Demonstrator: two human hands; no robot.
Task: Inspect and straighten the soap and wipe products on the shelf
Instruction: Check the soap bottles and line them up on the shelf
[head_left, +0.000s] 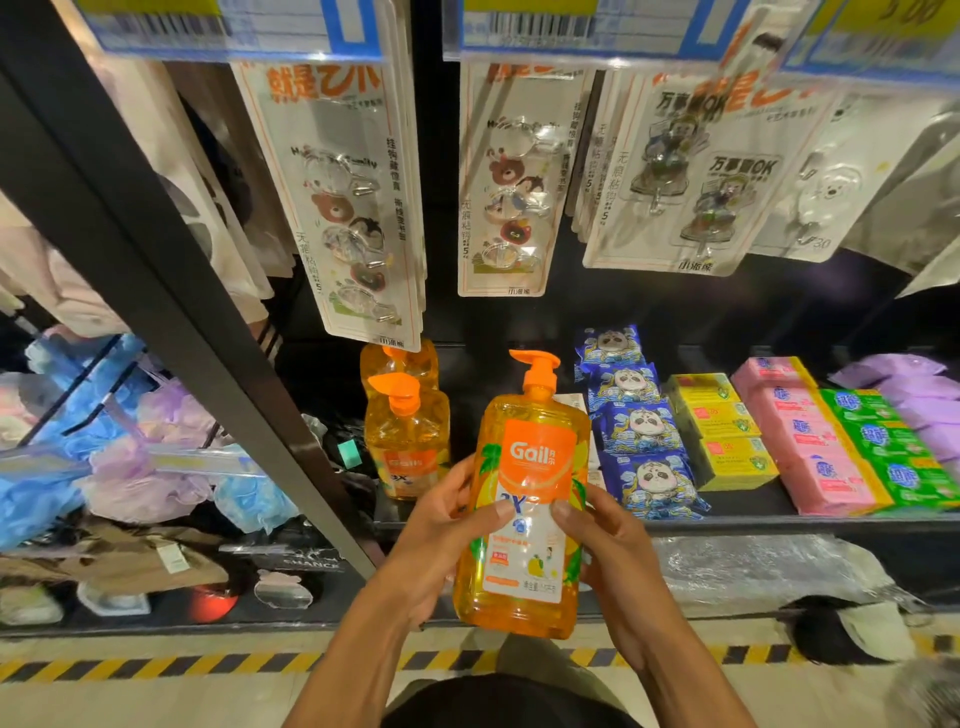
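Soap bottle (535, 457), orange and upright, between gripping fingers of left hand (441, 525) and right hand (613, 545), before the shelf (769, 522)

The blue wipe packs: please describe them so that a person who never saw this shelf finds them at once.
Look at the black shelf under the hanging hook cards. Just right of the held orange pump bottle, a row of blue packs runs front to back. Only they show a panda face; the boxes on their right are yellow.
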